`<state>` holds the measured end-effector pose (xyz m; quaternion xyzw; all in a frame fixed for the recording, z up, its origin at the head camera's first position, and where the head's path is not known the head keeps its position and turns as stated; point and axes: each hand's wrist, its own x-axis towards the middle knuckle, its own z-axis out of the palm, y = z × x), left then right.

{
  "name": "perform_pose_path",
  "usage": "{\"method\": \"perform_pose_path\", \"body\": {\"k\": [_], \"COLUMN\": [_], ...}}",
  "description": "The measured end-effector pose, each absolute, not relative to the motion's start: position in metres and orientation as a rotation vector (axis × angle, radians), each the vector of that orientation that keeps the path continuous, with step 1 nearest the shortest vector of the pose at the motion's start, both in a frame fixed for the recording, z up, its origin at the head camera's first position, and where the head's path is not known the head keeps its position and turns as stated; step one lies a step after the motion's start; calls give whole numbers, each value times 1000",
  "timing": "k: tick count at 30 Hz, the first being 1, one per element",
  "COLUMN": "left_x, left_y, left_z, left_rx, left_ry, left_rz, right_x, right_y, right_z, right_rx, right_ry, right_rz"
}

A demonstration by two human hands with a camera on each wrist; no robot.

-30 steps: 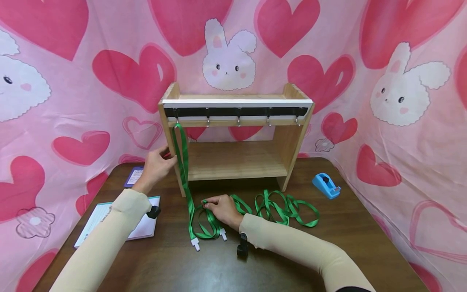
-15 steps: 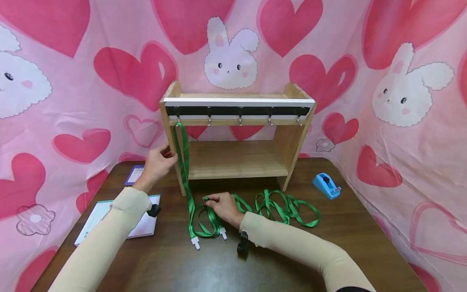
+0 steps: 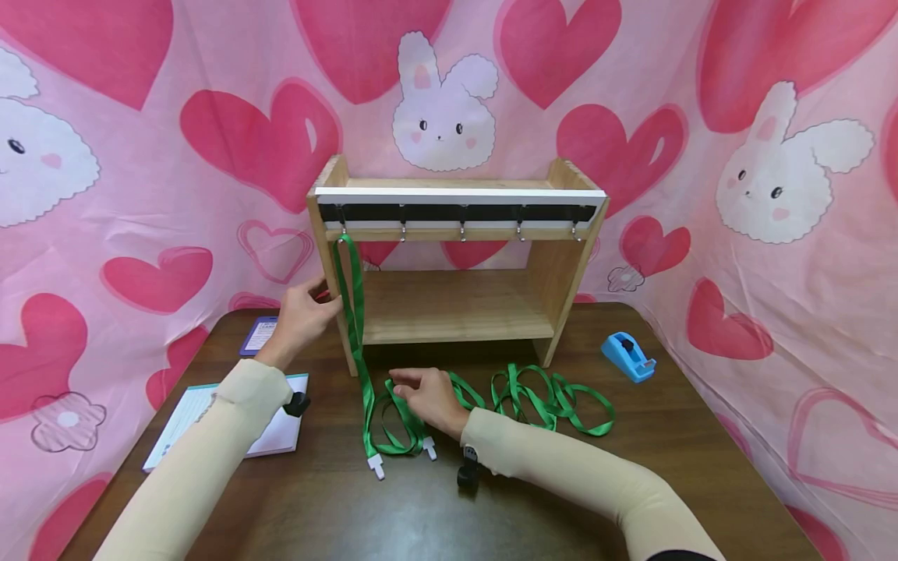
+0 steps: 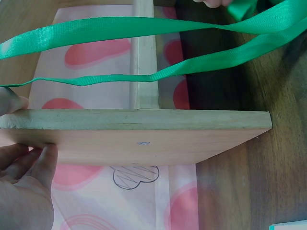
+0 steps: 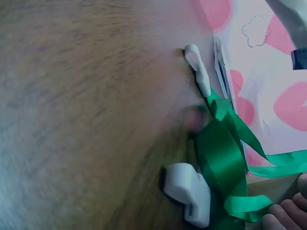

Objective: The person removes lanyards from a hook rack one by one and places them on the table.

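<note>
A small wooden rack [image 3: 449,312] stands on the table, with a row of metal hooks along its front bar. My left hand [image 3: 302,319] grips its left side panel [image 4: 105,143], thumb on one face and fingers on the other. From the leftmost hook hangs a green lanyard [image 3: 356,312], its white clip [image 3: 376,467] down at the table. Beside it lies another green lanyard [image 3: 407,425] with a white clip [image 3: 429,448]. My right hand [image 3: 431,397] is just over this one, index finger extended and thumb apart from it, the ribbon's loop right below the fingertips.
More green lanyards [image 3: 554,401] lie in loose loops right of my right hand. A blue tape dispenser [image 3: 627,357] stands at the right. On the left are a white pad of paper [image 3: 277,436] and a purple card holder [image 3: 259,335]. Pink fabric hangs behind.
My right fingers pinched the top of the lying lanyard's loop before; now they have let go and opened slightly upward. My left hand keeps its grip on the rack.
</note>
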<state>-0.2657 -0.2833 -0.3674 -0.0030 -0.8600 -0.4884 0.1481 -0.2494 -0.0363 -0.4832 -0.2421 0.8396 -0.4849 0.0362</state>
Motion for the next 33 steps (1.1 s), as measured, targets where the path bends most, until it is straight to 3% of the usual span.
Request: {"method": "perform_pose_path", "body": {"k": [33], "left_x": [-266], "left_y": [-283], "left_z": [-368], "left_rx": [-20], "left_ry": [-2462], "left_rz": [-1394], "right_x": [-264], "right_y": [-18], "right_z": [-398], "right_rx": [-842], "right_ry": [2328], "right_rz": [-1902]}}
